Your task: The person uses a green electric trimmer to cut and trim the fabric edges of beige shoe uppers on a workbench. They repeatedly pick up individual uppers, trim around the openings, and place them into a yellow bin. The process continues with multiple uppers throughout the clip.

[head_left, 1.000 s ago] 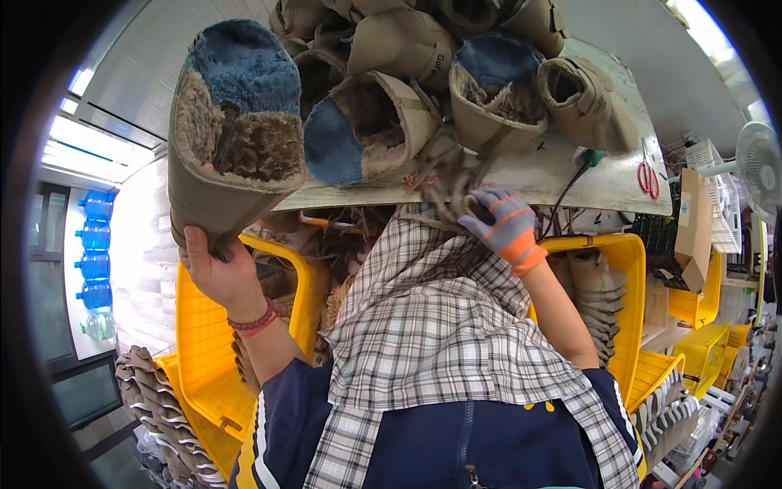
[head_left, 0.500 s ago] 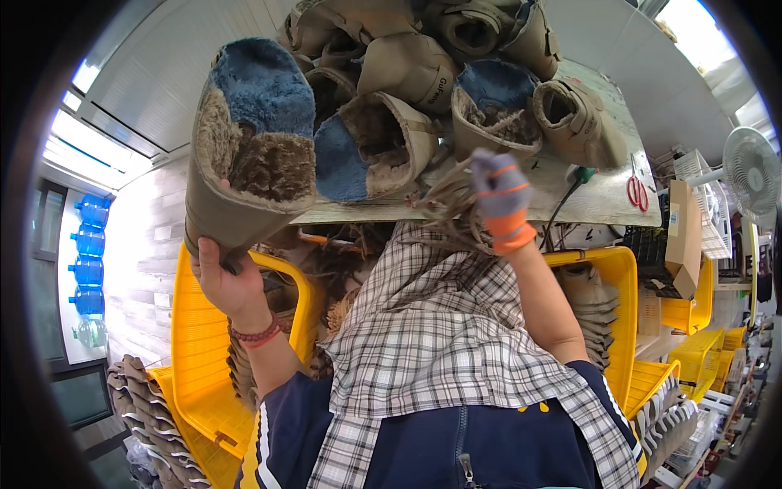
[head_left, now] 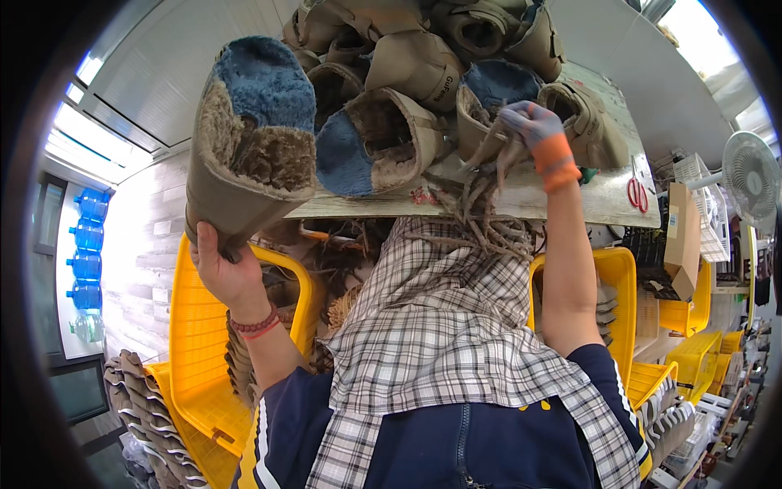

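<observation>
Baskets: yellow plastic baskets [head_left: 199, 359] at both sides.
Scissors: red-handled scissors [head_left: 636, 192] on the desk [head_left: 603, 204].
Fan: white fan [head_left: 751, 175], right.
Bottles: blue water bottles [head_left: 85, 261], left.

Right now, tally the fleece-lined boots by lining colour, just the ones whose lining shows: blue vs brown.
Blue lining: 3, namely the boot in the left hand, a boot mid-pile, and one by the gloved right hand.
Brown lining only: 1, behind the right hand.
Total: 4
</observation>
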{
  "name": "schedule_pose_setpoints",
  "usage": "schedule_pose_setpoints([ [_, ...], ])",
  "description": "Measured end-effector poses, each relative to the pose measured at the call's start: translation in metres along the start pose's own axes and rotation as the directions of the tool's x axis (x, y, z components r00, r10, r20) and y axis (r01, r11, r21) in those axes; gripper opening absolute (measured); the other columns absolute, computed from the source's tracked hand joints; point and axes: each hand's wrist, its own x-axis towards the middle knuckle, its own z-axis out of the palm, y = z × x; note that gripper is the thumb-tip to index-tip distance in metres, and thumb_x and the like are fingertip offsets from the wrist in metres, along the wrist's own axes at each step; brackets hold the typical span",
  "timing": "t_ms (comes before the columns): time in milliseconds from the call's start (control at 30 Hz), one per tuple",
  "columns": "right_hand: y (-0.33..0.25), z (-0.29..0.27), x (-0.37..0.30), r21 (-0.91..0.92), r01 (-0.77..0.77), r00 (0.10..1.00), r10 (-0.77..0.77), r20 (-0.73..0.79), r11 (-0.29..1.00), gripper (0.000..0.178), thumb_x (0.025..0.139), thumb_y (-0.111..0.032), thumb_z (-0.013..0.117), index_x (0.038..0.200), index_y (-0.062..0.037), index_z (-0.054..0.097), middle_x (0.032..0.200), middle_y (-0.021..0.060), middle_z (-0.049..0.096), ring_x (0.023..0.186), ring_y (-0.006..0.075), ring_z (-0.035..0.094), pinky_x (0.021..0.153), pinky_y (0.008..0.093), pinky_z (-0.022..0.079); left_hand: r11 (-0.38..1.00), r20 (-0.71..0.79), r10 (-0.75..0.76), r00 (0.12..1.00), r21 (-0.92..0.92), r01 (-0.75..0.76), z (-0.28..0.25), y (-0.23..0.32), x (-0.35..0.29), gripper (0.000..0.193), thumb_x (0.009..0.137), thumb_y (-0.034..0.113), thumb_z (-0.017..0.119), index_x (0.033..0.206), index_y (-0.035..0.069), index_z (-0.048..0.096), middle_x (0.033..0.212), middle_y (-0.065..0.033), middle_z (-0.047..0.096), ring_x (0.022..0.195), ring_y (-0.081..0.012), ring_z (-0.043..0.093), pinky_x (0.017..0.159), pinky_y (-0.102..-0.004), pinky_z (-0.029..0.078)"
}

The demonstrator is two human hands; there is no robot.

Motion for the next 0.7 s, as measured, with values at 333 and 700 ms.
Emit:
schedule_pose_setpoints([
  [333, -0.001, 0.065, -0.153, -0.500, 0.496, 0.832, -0.223, 0.508, 0.709, 0.038, 0.079, -0.023, 0.070, 0.115, -0.0142, 0.062, 0.090, 0.0100, 0.064, 0.083, 0.0192, 0.062, 0.075, 0.0292, 0.050, 0.999, -0.043, -0.029, 0.999, 0.024, 0.030, -0.014, -0.008, 0.004, 0.030, 0.089, 0.016, 0.058, 0.113, -0.002, 0.058, 0.113, -0.0105, 0.061, 0.105, -0.0207, 0.058, 0.093, -0.0344, 0.043],
  [700, 0.025, 0.044, -0.036, -0.917, 0.369, 0.732, -0.560, 0.388, -0.153, 0.032, 0.077, -0.009, 0.056, 0.107, -0.0167, 0.065, 0.077, 0.0070, 0.054, 0.073, 0.0248, 0.056, 0.063, 0.0357, 0.045, 1.000, -0.005, -0.023, 1.000, 0.020, 0.023, -0.006, -0.006, 0.008, 0.029, 0.089, 0.016, 0.059, 0.112, -0.002, 0.058, 0.113, -0.0099, 0.062, 0.105, -0.0202, 0.057, 0.093, -0.0338, 0.044],
])
